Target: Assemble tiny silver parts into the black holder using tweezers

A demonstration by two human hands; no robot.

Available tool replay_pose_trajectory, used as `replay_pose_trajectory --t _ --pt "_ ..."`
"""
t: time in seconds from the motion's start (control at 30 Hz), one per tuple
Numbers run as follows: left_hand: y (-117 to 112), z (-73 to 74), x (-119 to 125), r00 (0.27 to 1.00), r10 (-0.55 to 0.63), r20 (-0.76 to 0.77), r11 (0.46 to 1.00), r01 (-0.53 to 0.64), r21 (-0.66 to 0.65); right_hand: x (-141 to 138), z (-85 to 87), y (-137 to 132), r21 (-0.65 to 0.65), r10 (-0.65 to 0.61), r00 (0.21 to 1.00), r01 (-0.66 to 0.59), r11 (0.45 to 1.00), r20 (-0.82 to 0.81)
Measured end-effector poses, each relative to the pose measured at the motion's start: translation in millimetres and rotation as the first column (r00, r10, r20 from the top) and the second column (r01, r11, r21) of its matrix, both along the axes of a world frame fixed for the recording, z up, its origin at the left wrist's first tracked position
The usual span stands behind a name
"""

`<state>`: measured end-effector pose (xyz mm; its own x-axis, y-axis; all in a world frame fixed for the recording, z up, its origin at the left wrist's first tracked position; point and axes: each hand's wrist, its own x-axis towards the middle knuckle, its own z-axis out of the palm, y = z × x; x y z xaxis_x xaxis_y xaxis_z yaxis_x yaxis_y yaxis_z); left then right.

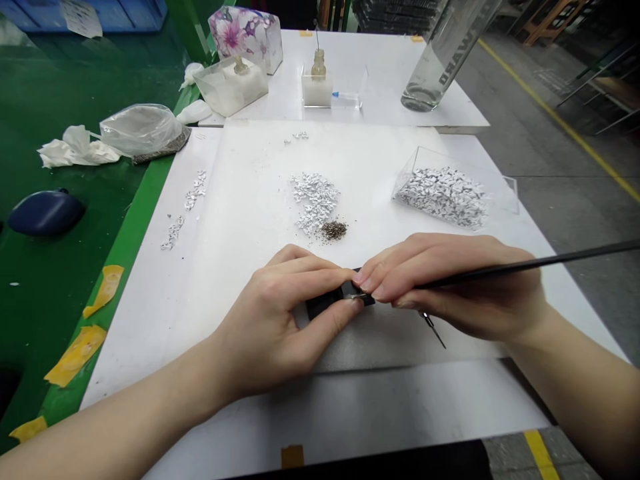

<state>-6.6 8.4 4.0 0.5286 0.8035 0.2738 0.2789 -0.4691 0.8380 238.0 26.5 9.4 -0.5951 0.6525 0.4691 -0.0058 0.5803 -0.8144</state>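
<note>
My left hand (pixel 295 307) is closed, its thumb and fingertips gripping a small black block (pixel 316 307) low on the white foam sheet. A tiny metallic piece (pixel 356 296) shows at the block between the fingertips of both hands; its kind is too small to tell. My right hand (pixel 450 280) meets the left at the block, fingers wrapped round a long thin black stick (pixel 575 256) that sticks out to the right. Below that hand pokes a thin metal tool tip (pixel 433 329). Just beyond the hands lie a pile of small white parts (pixel 316 197) and a pile of tiny brownish metal bits (pixel 334 231).
A tipped clear box (pixel 450 197) spills white parts at right. Small white clusters (pixel 195 190) lie at left. Farther back stand a bottle in a clear tray (pixel 318 83), another tray (pixel 230 87), a tissue box (pixel 247 37) and a tall clear bottle (pixel 425 87).
</note>
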Motion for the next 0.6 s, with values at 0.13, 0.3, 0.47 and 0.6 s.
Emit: replay_pose_trajectory --t 0.13,0.3,0.47,0.6 --pt "-0.1 0.6 0.2 1.000 -0.002 0.001 1.000 0.002 -0.001 0.3 0.4 0.3 0.025 0.012 1.000 -0.012 1.000 0.008" --pt "-0.2 0.6 0.9 1.000 0.005 -0.012 1.000 -0.005 -0.001 0.6 -0.5 0.3 0.014 0.006 1.000 -0.006 1.000 0.013" --pt "-0.6 -0.6 0.1 1.000 0.004 0.003 1.000 -0.004 0.002 1.3 -1.2 -0.4 0.007 -0.002 1.000 0.002 1.000 0.020" --pt "-0.2 -1.1 1.2 1.000 0.004 0.017 1.000 -0.004 0.004 2.0 -0.7 -0.6 0.010 0.002 1.000 -0.002 1.000 0.027"
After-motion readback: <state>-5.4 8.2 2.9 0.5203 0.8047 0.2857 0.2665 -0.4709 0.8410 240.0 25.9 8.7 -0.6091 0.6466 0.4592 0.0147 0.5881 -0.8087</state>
